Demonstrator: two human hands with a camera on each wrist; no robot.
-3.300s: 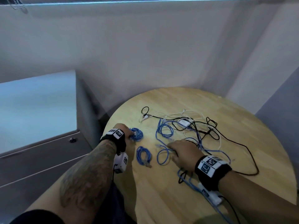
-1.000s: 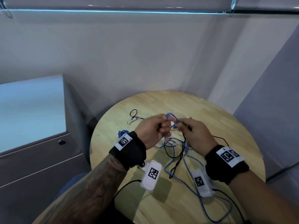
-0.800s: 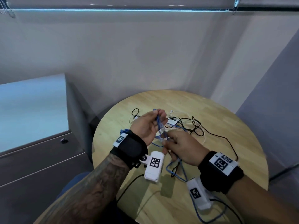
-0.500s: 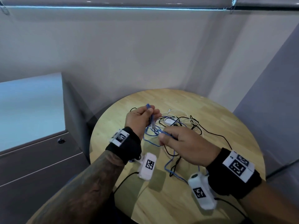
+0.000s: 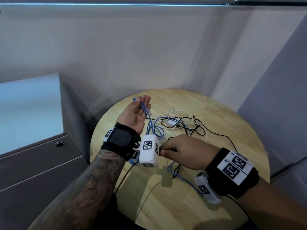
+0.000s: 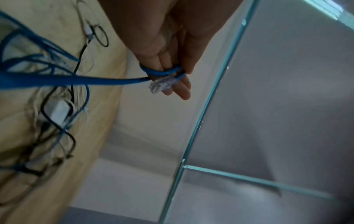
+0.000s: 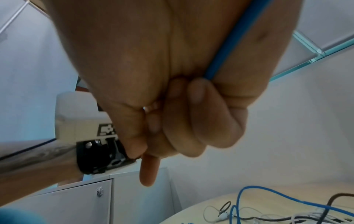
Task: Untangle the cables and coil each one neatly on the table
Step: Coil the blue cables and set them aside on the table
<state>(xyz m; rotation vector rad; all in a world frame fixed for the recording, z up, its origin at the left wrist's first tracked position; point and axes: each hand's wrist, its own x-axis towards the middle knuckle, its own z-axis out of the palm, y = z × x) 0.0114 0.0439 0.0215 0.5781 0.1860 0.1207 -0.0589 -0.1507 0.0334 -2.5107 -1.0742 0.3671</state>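
My left hand (image 5: 141, 107) is raised palm up over the table's left side, fingers straight. A blue network cable (image 5: 156, 128) loops round those fingers (image 6: 178, 89), and its clear plug (image 6: 161, 85) lies across them. The thumb presses the loop against the fingers. The cable runs down into a tangle of white and black cables (image 5: 184, 125) on the round wooden table (image 5: 216, 117). My right hand (image 5: 166, 149) grips the same blue cable (image 7: 229, 45) in curled fingers, index finger out, just below the left wrist.
A white adapter box (image 5: 172, 121) sits in the tangle. One black cable (image 5: 216, 134) trails to the right. A blue coil (image 5: 132, 161) shows partly under my left wrist. A grey locked cabinet (image 5: 33, 155) stands left of the table, and walls close in behind.
My left hand turned palm up and straightened its fingers with the cable looped round them. My right hand drew the blue cable toward me, below the left wrist.
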